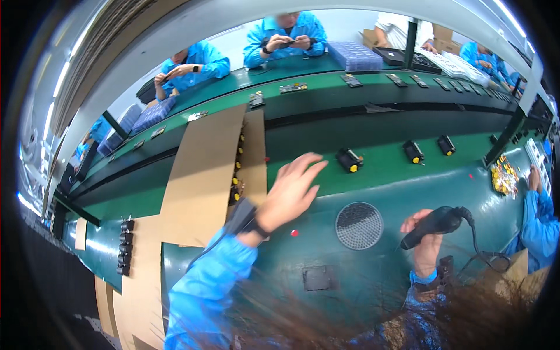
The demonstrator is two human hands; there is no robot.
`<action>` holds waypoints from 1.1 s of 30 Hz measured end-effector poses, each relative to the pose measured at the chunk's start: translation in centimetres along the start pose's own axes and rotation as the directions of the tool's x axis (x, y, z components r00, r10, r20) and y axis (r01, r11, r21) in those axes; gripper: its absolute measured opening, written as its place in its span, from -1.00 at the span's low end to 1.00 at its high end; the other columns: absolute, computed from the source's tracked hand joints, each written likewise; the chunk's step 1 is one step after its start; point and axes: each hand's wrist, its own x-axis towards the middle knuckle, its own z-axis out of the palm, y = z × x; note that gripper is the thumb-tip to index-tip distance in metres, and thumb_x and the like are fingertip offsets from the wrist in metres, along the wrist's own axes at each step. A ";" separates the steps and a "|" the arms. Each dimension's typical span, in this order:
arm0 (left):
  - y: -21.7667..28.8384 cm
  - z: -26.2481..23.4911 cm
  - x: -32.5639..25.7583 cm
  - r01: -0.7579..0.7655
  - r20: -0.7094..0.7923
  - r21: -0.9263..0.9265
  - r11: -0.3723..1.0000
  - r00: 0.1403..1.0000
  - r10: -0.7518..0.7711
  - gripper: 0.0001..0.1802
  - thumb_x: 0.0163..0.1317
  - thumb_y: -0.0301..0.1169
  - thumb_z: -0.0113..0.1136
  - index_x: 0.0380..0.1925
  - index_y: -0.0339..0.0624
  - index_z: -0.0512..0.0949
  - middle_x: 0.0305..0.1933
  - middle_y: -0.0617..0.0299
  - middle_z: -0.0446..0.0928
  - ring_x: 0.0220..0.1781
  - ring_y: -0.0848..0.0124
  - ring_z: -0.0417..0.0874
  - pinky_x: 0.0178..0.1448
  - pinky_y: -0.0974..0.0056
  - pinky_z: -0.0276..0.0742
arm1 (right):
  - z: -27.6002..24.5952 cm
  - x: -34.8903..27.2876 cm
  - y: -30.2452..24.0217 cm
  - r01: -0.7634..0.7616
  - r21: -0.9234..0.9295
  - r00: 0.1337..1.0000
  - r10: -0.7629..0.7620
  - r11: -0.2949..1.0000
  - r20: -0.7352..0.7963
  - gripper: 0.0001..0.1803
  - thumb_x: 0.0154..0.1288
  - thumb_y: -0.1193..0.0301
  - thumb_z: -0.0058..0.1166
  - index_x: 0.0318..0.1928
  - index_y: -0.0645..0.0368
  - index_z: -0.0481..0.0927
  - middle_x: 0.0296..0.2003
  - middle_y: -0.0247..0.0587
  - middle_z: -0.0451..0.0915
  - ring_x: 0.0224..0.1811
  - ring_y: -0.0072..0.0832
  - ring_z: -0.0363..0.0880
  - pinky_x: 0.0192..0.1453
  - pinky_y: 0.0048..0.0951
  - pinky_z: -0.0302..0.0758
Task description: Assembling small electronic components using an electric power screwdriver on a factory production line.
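Note:
My left hand (pixel 291 192) is stretched out over the green bench with its fingers spread, and nothing is in it. Just beyond its fingertips sits a black device with a yellow round part (pixel 350 160). On the right, my right hand (pixel 427 251) is wrapped round a black handheld power tool (pixel 434 226), which looks like an electric screwdriver. A dark cord (pixel 475 233) trails from the tool's right end. Between the hands lies a round grey dish with a fine grid pattern (pixel 359 226). A flat black rectangular plate (pixel 319 278) rests nearer to me.
More black devices (pixel 413 152) stand along the green strip. Cardboard sheets (pixel 204 175) rise left of my arm, with a row of black parts (pixel 125 248) beside them. A bag of yellow pieces (pixel 504 175) lies right. Co-workers in blue (pixel 286 41) sit across the line.

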 end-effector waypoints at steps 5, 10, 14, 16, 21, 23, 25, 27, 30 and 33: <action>-2.5 7.8 7.6 -0.181 0.114 0.263 0.948 0.981 0.156 -0.27 0.09 -0.69 0.04 0.36 -0.15 0.33 0.42 0.07 0.33 0.54 0.06 0.23 0.49 -0.10 0.21 | 0.2 -0.2 -0.5 -0.046 0.019 0.997 0.047 0.999 -0.052 -0.18 0.16 -0.25 0.28 0.05 0.25 0.44 -0.34 -0.22 0.52 -0.25 -0.41 0.53 -0.12 -0.33 0.50; -3.5 6.8 7.9 -0.228 0.421 0.196 0.954 0.898 0.128 -0.37 0.13 -0.62 0.13 0.29 -0.14 0.41 0.31 0.11 0.42 0.37 0.19 0.42 0.27 0.06 0.40 | -0.2 -0.6 -0.3 -0.073 0.009 0.997 0.073 0.997 -0.028 -0.16 0.15 -0.26 0.29 0.03 0.30 0.45 -0.39 -0.21 0.51 -0.30 -0.44 0.53 -0.15 -0.37 0.50; -3.0 4.4 4.7 -0.170 0.383 0.190 0.967 0.920 0.086 -0.41 0.11 -0.47 0.36 0.19 -0.22 0.46 0.12 0.07 0.50 0.16 0.10 0.54 0.17 0.11 0.48 | -0.6 -0.5 0.2 -0.084 -0.012 0.995 0.083 0.996 -0.052 -0.16 0.17 -0.27 0.25 0.03 0.30 0.44 -0.40 -0.22 0.51 -0.32 -0.44 0.53 -0.17 -0.38 0.49; -1.9 2.4 2.5 -0.022 0.307 0.015 1.000 0.952 0.016 -0.37 0.07 -0.44 0.42 0.19 -0.25 0.47 0.10 0.03 0.50 0.16 0.04 0.54 0.20 0.09 0.48 | -0.8 -0.4 0.2 -0.059 -0.007 0.996 0.058 0.998 -0.062 -0.16 0.21 -0.28 0.20 0.04 0.31 0.42 -0.42 -0.23 0.50 -0.35 -0.45 0.52 -0.21 -0.39 0.49; 4.6 -2.4 -4.9 0.177 0.228 -0.224 0.958 0.966 -0.125 -0.30 -0.01 -0.31 0.53 0.18 -0.20 0.54 0.09 0.02 0.49 0.16 0.08 0.54 0.27 0.13 0.48 | 0.2 0.0 -0.6 -0.040 -0.020 0.990 0.037 0.999 -0.133 -0.18 0.28 -0.28 0.12 0.07 0.28 0.38 -0.42 -0.27 0.46 -0.39 -0.47 0.51 -0.26 -0.38 0.52; 7.1 -3.1 -7.8 0.188 0.269 -0.300 0.935 0.957 -0.106 -0.28 -0.03 -0.31 0.55 0.19 -0.21 0.53 0.08 0.04 0.48 0.18 0.08 0.52 0.27 0.12 0.48 | 0.7 0.1 -0.4 -0.037 -0.068 0.982 0.024 0.997 -0.185 -0.20 0.31 -0.28 0.09 0.08 0.26 0.38 -0.42 -0.29 0.45 -0.39 -0.50 0.50 -0.25 -0.37 0.53; 9.3 -3.4 -9.9 0.178 0.305 -0.300 0.937 0.949 -0.083 -0.29 -0.05 -0.35 0.56 0.17 -0.24 0.53 0.09 0.05 0.45 0.18 0.11 0.50 0.25 0.12 0.50 | 0.8 0.0 -0.2 -0.037 -0.083 0.983 0.021 0.996 -0.184 -0.21 0.32 -0.28 0.06 0.09 0.25 0.37 -0.42 -0.29 0.45 -0.40 -0.51 0.49 -0.24 -0.38 0.53; 10.9 -3.5 -11.1 0.196 0.356 -0.270 0.943 0.930 -0.091 -0.30 -0.03 -0.36 0.54 0.17 -0.24 0.52 0.07 0.07 0.44 0.14 0.10 0.50 0.23 0.10 0.51 | 0.6 -0.2 0.0 -0.031 -0.107 0.983 0.011 0.994 -0.184 -0.21 0.33 -0.29 0.04 0.09 0.25 0.37 -0.42 -0.30 0.45 -0.41 -0.53 0.49 -0.24 -0.38 0.53; 11.2 -2.6 -12.5 0.171 0.332 -0.244 0.955 0.939 -0.083 -0.33 -0.01 -0.40 0.52 0.15 -0.23 0.51 0.07 0.07 0.44 0.12 0.10 0.48 0.20 0.09 0.53 | 0.3 -0.3 0.1 -0.020 -0.103 0.984 0.002 0.995 -0.175 -0.21 0.34 -0.30 0.01 0.10 0.24 0.36 -0.42 -0.31 0.44 -0.43 -0.54 0.46 -0.24 -0.39 0.52; 11.9 -1.8 -13.0 0.157 0.326 -0.167 0.973 0.941 -0.096 -0.36 -0.01 -0.40 0.51 0.12 -0.21 0.51 0.07 0.09 0.42 0.13 0.11 0.47 0.22 0.09 0.51 | 0.4 -0.5 -0.3 -0.008 -0.105 0.981 -0.012 0.994 -0.193 -0.20 0.33 -0.33 -0.02 0.07 0.22 0.36 -0.43 -0.30 0.43 -0.44 -0.55 0.45 -0.27 -0.40 0.50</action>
